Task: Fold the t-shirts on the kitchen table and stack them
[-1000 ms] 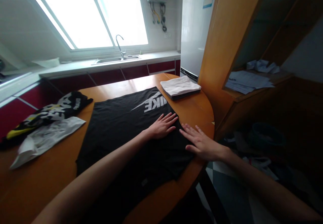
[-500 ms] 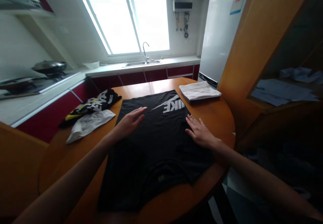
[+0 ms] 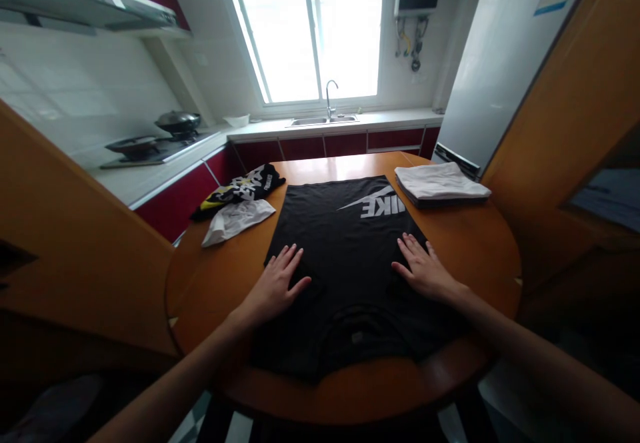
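A black T-shirt [image 3: 345, 263] with a white Nike print lies spread out on the round wooden table [image 3: 215, 296], its collar toward me. My left hand [image 3: 277, 283] rests with fingers spread on the shirt's left side, near the sleeve. On the opposite side, my right hand [image 3: 423, 270] lies flat by the shirt's right edge, fingers stretched out. Neither hand grips the cloth.
At the table's back right sits a folded stack of white and dark clothes [image 3: 440, 183]. A crumpled black-and-yellow garment [image 3: 245, 190] and a white cloth [image 3: 240, 220] lie at the left edge. Beyond are a counter with a sink [image 3: 310, 122] and a fridge [image 3: 485, 76].
My left hand has come down and nearer to me, from above the shirt's middle onto its left side. My right hand stays at the right edge. The view has turned left.
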The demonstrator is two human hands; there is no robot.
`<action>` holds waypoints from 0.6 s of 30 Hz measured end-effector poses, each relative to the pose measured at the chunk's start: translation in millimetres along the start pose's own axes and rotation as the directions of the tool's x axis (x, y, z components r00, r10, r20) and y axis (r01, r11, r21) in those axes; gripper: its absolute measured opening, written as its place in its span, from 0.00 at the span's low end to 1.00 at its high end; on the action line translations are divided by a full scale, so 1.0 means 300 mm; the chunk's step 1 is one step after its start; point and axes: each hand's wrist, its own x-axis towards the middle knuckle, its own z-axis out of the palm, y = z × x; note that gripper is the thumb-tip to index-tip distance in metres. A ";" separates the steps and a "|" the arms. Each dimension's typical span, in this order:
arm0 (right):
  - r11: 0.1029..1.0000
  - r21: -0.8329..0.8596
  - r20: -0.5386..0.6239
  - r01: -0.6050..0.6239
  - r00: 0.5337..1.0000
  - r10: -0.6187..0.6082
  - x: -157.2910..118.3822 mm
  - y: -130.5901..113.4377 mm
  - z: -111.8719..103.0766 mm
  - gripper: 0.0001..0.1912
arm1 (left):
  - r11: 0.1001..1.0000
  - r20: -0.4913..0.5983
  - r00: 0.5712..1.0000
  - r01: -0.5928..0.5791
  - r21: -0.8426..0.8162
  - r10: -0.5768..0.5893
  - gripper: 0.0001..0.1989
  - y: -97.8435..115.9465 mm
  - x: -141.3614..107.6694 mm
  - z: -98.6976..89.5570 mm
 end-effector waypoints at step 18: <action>0.997 -0.014 0.013 -0.079 0.997 0.080 0.033 -0.023 -0.011 0.40 | 0.984 0.103 0.987 -0.137 0.117 0.125 0.38 -0.038 -0.042 0.027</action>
